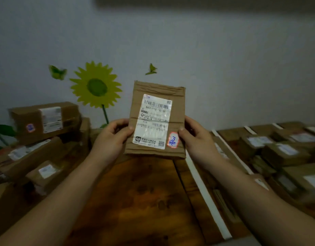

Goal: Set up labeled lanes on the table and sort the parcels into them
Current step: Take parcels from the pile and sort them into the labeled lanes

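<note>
I hold a flat brown cardboard parcel [178,107] upright above the wooden table [135,192], its white shipping label and a small red-edged sticker with blue writing facing me. My left hand [110,137] grips its left edge, thumb on the front. My right hand [197,137] grips the right edge, thumb beside the sticker. White tape strips [202,189] run across the table as lane dividers.
A heap of brown parcels [45,119] lies on the left, stacked against the wall. Several sorted parcels [284,151] fill the lanes on the right between more tape strips. A sunflower decal [96,86] is on the wall behind.
</note>
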